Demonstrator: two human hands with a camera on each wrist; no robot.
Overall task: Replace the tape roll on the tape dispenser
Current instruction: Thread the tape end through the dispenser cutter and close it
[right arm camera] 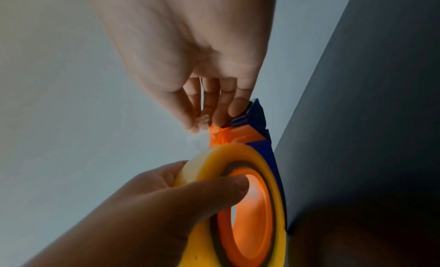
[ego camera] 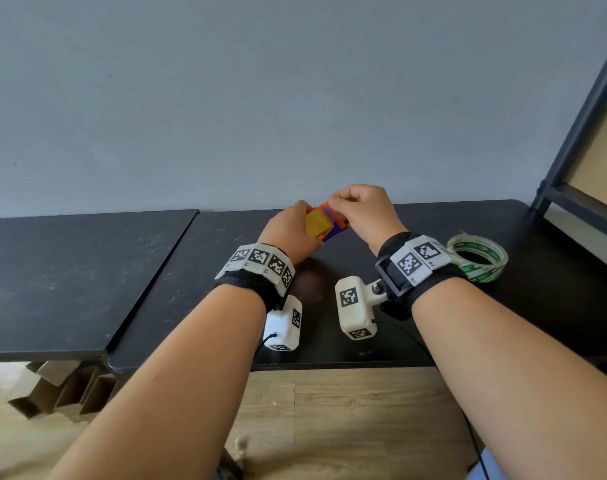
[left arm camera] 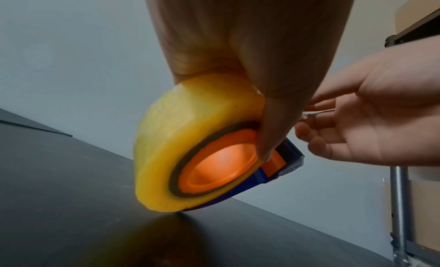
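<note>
Head view: blue-and-orange plastic tape dispenser (ego camera: 330, 221) with yellowish tape roll (ego camera: 317, 223) steadied just above black table (ego camera: 156, 271) by gripping left hand (ego camera: 290, 230), right hand (ego camera: 362, 209) pinching the tape end, likely for threading; green-printed clear roll (ego camera: 479, 258) lying aside.

Both forearms are bare, with no sleeves. Each wrist wears a black strap (ego camera: 246, 284) topped by a band of white blocks printed with black square-pattern markers (ego camera: 260, 259). A white boxy camera housing (ego camera: 354, 308), also marked, hangs from each strap, the right one on a bracket with a metal screw (ego camera: 376, 289) and trailing a thin black cable (ego camera: 433, 355).
</note>
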